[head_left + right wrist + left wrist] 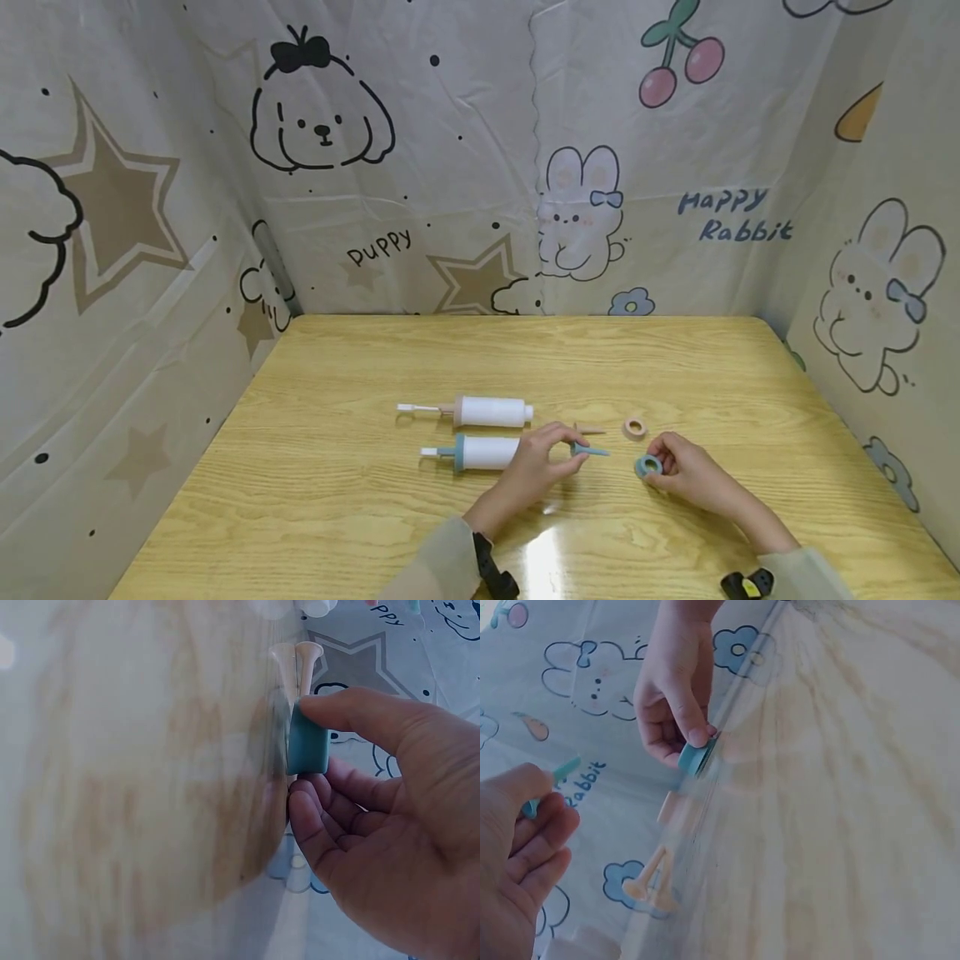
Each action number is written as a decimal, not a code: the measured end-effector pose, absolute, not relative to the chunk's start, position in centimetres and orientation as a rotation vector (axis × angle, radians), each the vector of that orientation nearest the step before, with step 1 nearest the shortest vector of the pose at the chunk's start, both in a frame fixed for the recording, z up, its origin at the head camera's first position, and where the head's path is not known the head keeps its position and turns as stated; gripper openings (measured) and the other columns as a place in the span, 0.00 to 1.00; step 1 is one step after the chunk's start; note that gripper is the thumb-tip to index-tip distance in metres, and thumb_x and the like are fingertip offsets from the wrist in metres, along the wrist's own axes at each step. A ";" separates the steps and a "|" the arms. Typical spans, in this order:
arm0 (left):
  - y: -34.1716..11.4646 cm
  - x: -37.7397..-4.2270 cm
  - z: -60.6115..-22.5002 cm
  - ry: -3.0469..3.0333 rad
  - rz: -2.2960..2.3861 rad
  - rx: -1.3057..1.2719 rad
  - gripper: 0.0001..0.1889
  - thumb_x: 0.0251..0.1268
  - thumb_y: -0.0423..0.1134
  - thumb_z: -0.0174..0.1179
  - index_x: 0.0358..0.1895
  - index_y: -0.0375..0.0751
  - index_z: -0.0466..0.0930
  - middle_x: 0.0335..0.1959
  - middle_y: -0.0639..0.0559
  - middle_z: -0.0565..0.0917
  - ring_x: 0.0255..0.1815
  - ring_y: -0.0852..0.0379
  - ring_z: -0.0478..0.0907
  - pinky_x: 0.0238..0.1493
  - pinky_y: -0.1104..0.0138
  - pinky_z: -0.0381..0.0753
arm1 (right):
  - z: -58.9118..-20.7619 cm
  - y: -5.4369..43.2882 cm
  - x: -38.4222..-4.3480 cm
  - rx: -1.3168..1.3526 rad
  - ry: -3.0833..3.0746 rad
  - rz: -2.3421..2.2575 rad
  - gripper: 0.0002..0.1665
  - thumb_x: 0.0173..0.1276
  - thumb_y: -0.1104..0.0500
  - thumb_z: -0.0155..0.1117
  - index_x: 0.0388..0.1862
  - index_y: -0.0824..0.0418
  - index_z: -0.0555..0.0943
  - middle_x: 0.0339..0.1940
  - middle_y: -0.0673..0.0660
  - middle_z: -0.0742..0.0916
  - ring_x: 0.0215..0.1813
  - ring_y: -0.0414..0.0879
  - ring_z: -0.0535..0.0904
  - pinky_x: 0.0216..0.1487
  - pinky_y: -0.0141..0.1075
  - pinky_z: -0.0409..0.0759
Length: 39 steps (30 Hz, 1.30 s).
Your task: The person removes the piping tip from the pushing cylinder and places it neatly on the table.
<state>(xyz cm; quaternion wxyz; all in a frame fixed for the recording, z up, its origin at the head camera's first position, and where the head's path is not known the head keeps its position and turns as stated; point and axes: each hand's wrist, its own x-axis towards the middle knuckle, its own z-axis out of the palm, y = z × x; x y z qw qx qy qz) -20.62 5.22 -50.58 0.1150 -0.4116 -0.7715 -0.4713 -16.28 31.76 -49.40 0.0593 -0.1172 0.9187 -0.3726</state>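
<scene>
Between thumb and index finger, my left hand [536, 462] pinches a small teal nozzle [597, 452] with a flared base and a thin tip pointing right. My right hand [693, 475] grips a teal ring [639, 470] by its edge, low at the tabletop; the right wrist view shows the thumb on one side of this ring [309, 742] and fingers at the other. Left of the left hand lies a white tube [487, 452] with a teal collar and a rod with a white end; the hand hides its right end.
Behind it lies a similar white tube [491, 412] with a pink-beige collar. A pink-beige nozzle [592, 431] and a pink-beige ring [634, 428] lie beyond the hands on the wooden table [337, 517]. Printed cloth [465, 192] borders the table's back and sides.
</scene>
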 end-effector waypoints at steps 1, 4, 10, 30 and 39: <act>5.4 -20.6 -50.5 -2.275 -1.364 -1.210 0.06 0.63 0.33 0.65 0.41 0.39 0.83 0.37 0.48 0.86 0.40 0.57 0.84 0.47 0.68 0.86 | -49.4 31.8 -16.3 -0.361 2.784 -1.124 0.17 0.61 0.63 0.70 0.43 0.68 0.73 0.33 0.54 0.77 0.32 0.32 0.68 0.30 0.27 0.73; 5.8 -20.5 -50.2 -2.324 -1.303 -1.216 0.05 0.64 0.34 0.64 0.42 0.39 0.83 0.37 0.49 0.85 0.39 0.60 0.82 0.43 0.71 0.86 | -49.4 31.8 -16.1 -0.392 2.795 -1.114 0.18 0.61 0.63 0.71 0.43 0.69 0.73 0.33 0.54 0.77 0.32 0.32 0.68 0.30 0.27 0.73; 6.9 -20.4 -49.8 -2.472 -1.152 -1.167 0.05 0.65 0.36 0.64 0.41 0.43 0.83 0.40 0.52 0.85 0.39 0.66 0.81 0.39 0.80 0.81 | -49.4 31.8 -16.0 -0.411 2.812 -1.100 0.19 0.59 0.62 0.72 0.42 0.68 0.73 0.33 0.53 0.77 0.32 0.32 0.68 0.30 0.26 0.72; 9.5 -20.5 -50.3 -2.809 -0.940 -1.077 0.05 0.64 0.39 0.66 0.34 0.48 0.78 0.28 0.61 0.77 0.28 0.71 0.67 0.31 0.82 0.70 | -49.2 31.7 -16.1 -0.370 2.779 -1.082 0.17 0.62 0.58 0.71 0.41 0.64 0.73 0.34 0.54 0.74 0.33 0.34 0.67 0.30 0.27 0.70; 9.8 -20.5 -50.9 -2.821 -0.819 -1.075 0.07 0.60 0.38 0.68 0.30 0.48 0.78 0.32 0.59 0.77 0.30 0.70 0.67 0.30 0.82 0.69 | -49.1 31.6 -16.1 -0.365 2.782 -1.083 0.17 0.62 0.59 0.71 0.41 0.64 0.73 0.34 0.53 0.74 0.33 0.33 0.66 0.30 0.27 0.69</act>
